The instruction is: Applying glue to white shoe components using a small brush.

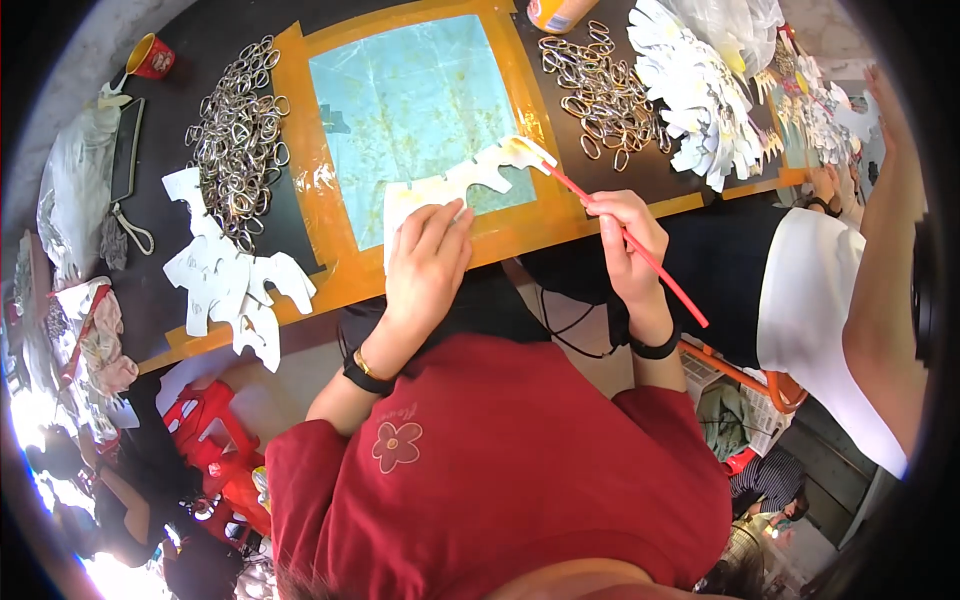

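Observation:
A white cut-out piece with notches and strap-like arms [490, 168] lies across the lower part of a light-blue sheet [400, 90] framed in brown tape. My left hand [430, 255] rests flat on its left end, fingers stretched out. Between the fingertips of my right hand [630, 240] is a thin red stick [668, 280], like a brush handle. It slants up to the left, and its far end meets the right tip of the white piece. Whether that end has bristles is too small to tell.
Heaps of metal oval rings [240, 140] and more rings [600, 95] flank the sheet. White cut pieces [225, 270] lie at the left, and a stack of them [690, 90] at the right. A red cup [152, 58] stands far left. Another person's arm [885, 270] is at right.

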The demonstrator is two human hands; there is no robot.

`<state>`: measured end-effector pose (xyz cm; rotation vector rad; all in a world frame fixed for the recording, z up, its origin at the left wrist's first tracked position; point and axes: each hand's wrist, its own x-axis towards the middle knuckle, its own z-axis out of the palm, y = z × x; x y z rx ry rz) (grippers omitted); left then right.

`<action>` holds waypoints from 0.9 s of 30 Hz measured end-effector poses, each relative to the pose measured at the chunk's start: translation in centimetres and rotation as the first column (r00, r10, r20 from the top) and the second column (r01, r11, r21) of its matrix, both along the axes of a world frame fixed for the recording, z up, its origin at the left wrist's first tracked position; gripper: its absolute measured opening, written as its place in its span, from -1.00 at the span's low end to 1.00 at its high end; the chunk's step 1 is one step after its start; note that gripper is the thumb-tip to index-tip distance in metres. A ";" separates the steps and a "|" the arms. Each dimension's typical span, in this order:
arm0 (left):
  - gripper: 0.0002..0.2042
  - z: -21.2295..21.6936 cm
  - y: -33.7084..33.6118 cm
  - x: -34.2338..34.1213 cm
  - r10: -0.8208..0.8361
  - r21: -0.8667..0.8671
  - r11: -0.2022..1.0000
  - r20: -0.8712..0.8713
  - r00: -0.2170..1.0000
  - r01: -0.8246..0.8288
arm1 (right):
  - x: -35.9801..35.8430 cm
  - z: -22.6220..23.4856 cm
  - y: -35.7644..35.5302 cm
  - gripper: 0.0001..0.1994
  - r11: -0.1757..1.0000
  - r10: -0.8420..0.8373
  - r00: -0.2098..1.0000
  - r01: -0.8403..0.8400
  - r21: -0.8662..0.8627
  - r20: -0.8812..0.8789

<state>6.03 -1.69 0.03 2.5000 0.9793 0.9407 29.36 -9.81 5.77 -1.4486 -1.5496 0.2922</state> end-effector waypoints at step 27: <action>-0.65 0.3 0.0 3.9 -0.093 -0.033 0.995 -0.057 0.994 0.091 | 2.7 1.4 0.2 -0.74 0.966 0.244 0.931 -0.208 -0.156 0.271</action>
